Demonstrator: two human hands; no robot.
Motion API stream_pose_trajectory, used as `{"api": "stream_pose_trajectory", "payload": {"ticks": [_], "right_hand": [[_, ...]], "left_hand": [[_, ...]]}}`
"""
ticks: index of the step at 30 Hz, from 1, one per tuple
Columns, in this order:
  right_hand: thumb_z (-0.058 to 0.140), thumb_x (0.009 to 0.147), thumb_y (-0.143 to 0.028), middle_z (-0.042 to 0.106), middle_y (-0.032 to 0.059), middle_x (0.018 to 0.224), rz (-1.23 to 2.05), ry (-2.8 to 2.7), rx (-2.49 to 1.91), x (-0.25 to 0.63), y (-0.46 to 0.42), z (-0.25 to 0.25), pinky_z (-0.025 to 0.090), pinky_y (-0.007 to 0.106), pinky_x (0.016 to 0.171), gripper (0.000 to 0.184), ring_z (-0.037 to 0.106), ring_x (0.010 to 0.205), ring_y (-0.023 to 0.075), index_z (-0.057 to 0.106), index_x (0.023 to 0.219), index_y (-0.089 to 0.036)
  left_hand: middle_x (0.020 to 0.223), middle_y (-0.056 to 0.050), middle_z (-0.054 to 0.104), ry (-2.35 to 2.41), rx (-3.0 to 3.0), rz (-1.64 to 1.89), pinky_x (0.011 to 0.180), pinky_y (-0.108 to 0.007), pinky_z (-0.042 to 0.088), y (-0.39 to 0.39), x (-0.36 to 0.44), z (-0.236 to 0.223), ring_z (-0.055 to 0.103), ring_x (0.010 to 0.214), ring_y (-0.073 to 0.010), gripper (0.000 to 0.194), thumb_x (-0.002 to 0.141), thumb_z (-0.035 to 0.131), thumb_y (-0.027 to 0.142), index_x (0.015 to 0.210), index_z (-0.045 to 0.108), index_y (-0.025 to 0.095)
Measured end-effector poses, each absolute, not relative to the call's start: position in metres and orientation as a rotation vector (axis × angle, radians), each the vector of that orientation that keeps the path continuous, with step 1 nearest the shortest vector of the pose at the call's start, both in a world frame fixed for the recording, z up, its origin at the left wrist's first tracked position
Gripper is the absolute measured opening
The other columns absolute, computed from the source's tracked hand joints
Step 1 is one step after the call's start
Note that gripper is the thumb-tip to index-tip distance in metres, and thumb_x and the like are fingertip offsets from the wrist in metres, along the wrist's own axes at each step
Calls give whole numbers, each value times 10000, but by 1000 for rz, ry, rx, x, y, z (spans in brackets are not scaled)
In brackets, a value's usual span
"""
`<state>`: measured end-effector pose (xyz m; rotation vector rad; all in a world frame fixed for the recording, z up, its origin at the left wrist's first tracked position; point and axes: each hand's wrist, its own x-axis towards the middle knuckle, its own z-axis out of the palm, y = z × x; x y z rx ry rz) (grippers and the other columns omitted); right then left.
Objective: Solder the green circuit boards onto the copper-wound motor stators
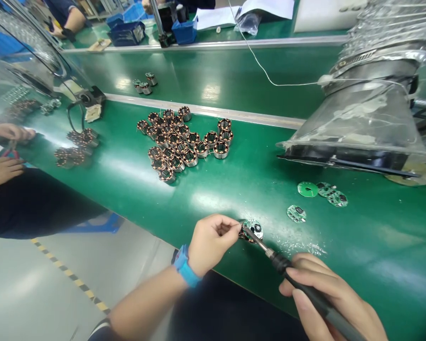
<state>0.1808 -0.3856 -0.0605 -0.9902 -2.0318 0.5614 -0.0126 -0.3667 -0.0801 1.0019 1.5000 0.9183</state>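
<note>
Near the table's front edge stands a copper-wound motor stator (249, 239) topped by a round green circuit board (254, 227). My left hand (213, 239), with a blue band at the wrist, is closed in a pinch at the stator's left edge; whether a fine wire is also between the fingertips is too small to tell. In my right hand (333, 289) is a black-handled soldering iron (300, 282), held like a pen. Its metal tip reaches the left part of the board, close to my left fingertips.
Several stators (173, 137) stand grouped mid-table. Loose round boards (307, 189) lie at right, below a clear fume hood (362, 118). A white wire (259, 64) hangs from above. At left, a co-worker's hands (3, 170) hold red-handled pliers. Blue bins (184, 32) stand beyond the divider.
</note>
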Motion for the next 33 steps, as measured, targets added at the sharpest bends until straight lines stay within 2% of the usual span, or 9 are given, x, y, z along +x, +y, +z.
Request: {"api": "stream_pose_trajectory", "payload": {"ticks": [4, 7, 12, 17, 19, 27, 33], "right_hand": [[485, 756, -83, 599, -10, 597, 574, -2023, -926, 176, -383, -57, 505, 321, 676, 261, 595, 623, 149, 514, 997, -180], [486, 755, -88, 594, -13, 585, 571, -2026, -931, 174, -380, -54, 506, 317, 655, 247, 591, 609, 147, 516, 980, -186], [501, 755, -94, 611, -12, 585, 579, -2020, -935, 182, -383, -55, 503, 311, 756, 243, 615, 684, 153, 521, 981, -182], [501, 806, -165, 646, 2, 632, 626, -1947, -1043, 198, -393, -71, 448, 354, 895, 211, 623, 817, 174, 521, 1013, -197], [493, 809, -163, 643, 2, 637, 662, -1940, -1047, 199, -394, -74, 437, 354, 908, 207, 617, 813, 168, 515, 1013, -192], [491, 754, -91, 578, -26, 560, 638, -2016, -941, 180, -382, -55, 505, 317, 696, 260, 608, 628, 155, 512, 990, -198], [495, 781, -125, 591, -10, 564, 613, -2004, -1003, 180, -385, -58, 516, 333, 684, 226, 640, 710, 196, 517, 991, -207]], "left_hand": [[633, -26, 663, 1539, 1059, 920, 535, -199, 482, -366, -11, -79, 591, 555, -110, 100, 750, 607, 193, 701, 668, 131], [633, -21, 662, 1576, 1111, 920, 531, -196, 488, -366, -9, -78, 590, 550, -108, 95, 747, 604, 174, 686, 666, 135], [637, -19, 653, 1626, 1199, 938, 541, -199, 495, -366, -9, -77, 584, 550, -105, 87, 731, 601, 137, 671, 664, 136], [634, -13, 643, 1639, 1276, 964, 546, -205, 501, -369, -8, -77, 578, 549, -104, 94, 718, 600, 109, 654, 658, 144], [638, -12, 637, 1641, 1302, 978, 553, -204, 501, -369, -8, -77, 574, 552, -101, 100, 716, 598, 95, 650, 654, 144], [641, -15, 616, 1598, 1449, 1058, 571, -218, 501, -371, -7, -79, 559, 569, -103, 111, 742, 580, 86, 688, 655, 148], [664, -21, 619, 1567, 1513, 1096, 588, -229, 502, -372, -8, -82, 564, 585, -107, 114, 753, 573, 82, 714, 655, 150]]}}
